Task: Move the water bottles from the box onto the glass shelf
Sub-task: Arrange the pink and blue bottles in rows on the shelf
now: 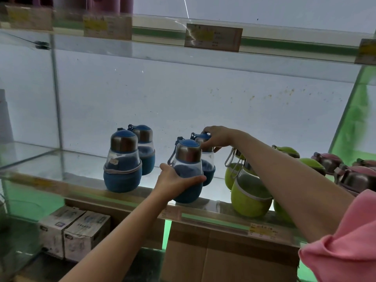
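Note:
On the glass shelf point(81, 165) stand several round water bottles with steel caps. My left hand point(175, 183) grips the belly of a blue bottle point(188, 159) at the shelf's front edge. Behind it, my right hand point(218, 137) holds the cap of a second blue bottle point(207, 165), which stands upright on the shelf. Two more blue bottles point(123, 165) stand free to the left. Green bottles point(251, 194) stand to the right, under my right forearm.
Pink bottles point(350, 176) fill the shelf's far right. A brown cardboard box point(227, 257) sits below the shelf, with small white cartons point(75, 233) to its left. A glass partition point(57, 98) bounds the left. An upper shelf with price tags point(212, 37) runs overhead.

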`<state>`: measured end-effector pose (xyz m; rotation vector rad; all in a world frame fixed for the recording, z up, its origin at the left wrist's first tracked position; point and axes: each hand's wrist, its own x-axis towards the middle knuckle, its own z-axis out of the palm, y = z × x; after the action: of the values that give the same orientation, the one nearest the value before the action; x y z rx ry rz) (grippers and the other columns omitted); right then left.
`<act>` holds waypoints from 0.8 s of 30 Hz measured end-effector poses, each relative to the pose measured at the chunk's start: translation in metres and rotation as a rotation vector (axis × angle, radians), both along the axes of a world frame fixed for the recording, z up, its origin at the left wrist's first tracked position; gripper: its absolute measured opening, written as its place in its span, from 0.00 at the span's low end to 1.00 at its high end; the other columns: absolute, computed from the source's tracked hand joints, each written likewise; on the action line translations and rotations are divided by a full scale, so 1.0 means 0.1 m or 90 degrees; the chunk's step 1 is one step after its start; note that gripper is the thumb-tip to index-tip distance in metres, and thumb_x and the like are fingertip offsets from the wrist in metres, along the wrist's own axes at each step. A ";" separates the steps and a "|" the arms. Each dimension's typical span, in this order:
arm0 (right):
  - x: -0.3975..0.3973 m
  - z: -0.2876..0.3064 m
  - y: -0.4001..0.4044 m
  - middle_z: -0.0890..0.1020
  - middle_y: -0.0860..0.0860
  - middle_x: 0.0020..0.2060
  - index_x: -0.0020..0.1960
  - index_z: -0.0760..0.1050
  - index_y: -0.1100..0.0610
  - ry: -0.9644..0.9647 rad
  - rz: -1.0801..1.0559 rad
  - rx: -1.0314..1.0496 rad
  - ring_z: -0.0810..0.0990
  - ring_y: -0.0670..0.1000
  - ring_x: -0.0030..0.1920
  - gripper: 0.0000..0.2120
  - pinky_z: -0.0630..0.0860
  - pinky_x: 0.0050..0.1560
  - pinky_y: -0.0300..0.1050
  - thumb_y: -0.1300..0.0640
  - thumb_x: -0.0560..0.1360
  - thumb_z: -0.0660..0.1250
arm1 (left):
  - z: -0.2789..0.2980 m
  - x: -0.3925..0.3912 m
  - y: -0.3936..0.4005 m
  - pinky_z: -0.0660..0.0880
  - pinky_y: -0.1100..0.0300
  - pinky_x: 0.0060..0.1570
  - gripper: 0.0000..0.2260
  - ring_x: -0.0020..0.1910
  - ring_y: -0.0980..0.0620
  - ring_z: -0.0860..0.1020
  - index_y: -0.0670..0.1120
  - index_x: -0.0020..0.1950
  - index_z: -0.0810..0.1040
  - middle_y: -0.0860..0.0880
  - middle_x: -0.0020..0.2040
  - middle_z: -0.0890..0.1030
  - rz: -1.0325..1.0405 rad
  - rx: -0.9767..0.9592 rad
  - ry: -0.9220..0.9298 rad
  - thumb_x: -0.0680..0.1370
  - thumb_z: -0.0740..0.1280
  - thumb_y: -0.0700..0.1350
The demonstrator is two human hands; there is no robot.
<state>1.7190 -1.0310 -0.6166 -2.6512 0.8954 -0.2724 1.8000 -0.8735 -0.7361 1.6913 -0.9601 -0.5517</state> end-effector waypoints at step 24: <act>0.01 0.02 -0.08 0.73 0.57 0.62 0.68 0.66 0.59 0.049 -0.008 -0.033 0.77 0.51 0.48 0.23 0.78 0.39 0.36 0.57 0.75 0.68 | -0.17 -0.11 -0.15 0.77 0.59 0.53 0.43 0.60 0.50 0.74 0.46 0.65 0.65 0.47 0.61 0.73 -0.036 -0.012 -0.201 0.57 0.77 0.62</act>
<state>1.7195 -1.0389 -0.6145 -2.7214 0.9408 -0.2004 1.7889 -0.8890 -0.7528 1.7716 -1.2371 -0.3142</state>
